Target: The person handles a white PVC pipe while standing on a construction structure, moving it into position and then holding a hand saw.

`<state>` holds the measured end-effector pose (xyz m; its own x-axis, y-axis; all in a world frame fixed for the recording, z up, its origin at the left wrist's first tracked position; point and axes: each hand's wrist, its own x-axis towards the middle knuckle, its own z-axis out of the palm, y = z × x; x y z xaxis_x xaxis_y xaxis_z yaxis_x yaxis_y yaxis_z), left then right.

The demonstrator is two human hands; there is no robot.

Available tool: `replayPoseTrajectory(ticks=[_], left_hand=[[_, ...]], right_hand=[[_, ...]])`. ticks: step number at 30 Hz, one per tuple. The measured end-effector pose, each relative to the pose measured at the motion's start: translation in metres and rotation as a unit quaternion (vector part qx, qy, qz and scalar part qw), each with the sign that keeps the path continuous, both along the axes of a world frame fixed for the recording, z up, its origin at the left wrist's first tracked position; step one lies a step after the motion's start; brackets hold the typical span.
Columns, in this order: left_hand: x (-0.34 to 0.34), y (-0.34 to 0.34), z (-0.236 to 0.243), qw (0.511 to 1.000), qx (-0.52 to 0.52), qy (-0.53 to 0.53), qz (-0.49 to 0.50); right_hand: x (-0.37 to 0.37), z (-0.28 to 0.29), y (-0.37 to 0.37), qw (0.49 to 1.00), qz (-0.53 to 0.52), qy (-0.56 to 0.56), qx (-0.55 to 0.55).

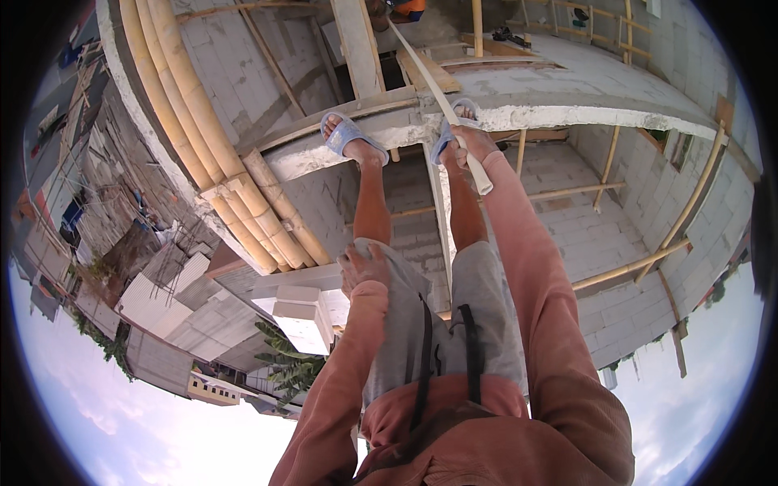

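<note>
While grey block walls (559, 166) spread below and around the concrete beam (551, 120), we see bamboo poles (180, 97) bundled to its left. A long pale pole (438, 92) crosses above the beam, its near end on the person's side and its far part running beyond. The right arm reaches forward, nearly straight, toward the beam; the left comes down short of it. Over the beam's near edge, the right hand (472, 147) is wrapped around the pole close to its near end, fingers pressed about it. Short of the beam, the left hand (362, 266) lies with bent fingers loosely spread over the left knee of the grey shorts (397, 316); its palm is hidden from us. On the beam we make out blue sandals (350, 136), the right one partly covered. Beyond it, a co-worker's orange clothing (412, 10) is cut off, and we cannot tell whether that person touches the pole.
</note>
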<state>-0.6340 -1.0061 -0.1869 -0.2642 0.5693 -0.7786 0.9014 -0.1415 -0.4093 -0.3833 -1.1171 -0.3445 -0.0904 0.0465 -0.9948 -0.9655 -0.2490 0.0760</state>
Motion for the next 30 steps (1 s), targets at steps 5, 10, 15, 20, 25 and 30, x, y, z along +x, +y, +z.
replayPoseTrajectory(ticks=[5, 10, 15, 20, 25, 30], left_hand=[[-0.002, -0.005, 0.002, 1.000, -0.007, -0.007, 0.024], [-0.003, -0.010, 0.001, 0.998, 0.015, -0.014, 0.060], [-0.006, -0.026, -0.001, 0.996, 0.040, -0.024, 0.081], [-0.002, -0.035, -0.001, 0.993, 0.041, -0.028, 0.106], [-0.005, -0.037, -0.005, 0.991, 0.047, -0.034, 0.118], [0.003, -0.027, -0.001, 0.992, 0.029, -0.013, 0.124]], right_hand=[[0.007, -0.034, 0.011, 0.992, 0.092, -0.080, 0.021], [0.019, -0.043, 0.020, 0.998, 0.050, -0.025, 0.017], [0.024, -0.029, 0.023, 0.993, 0.105, -0.047, 0.017], [0.025, -0.009, 0.023, 0.987, 0.148, -0.058, 0.005], [0.029, -0.005, 0.028, 0.972, 0.223, -0.079, -0.002], [0.032, -0.034, 0.027, 0.936, 0.326, -0.134, 0.007]])
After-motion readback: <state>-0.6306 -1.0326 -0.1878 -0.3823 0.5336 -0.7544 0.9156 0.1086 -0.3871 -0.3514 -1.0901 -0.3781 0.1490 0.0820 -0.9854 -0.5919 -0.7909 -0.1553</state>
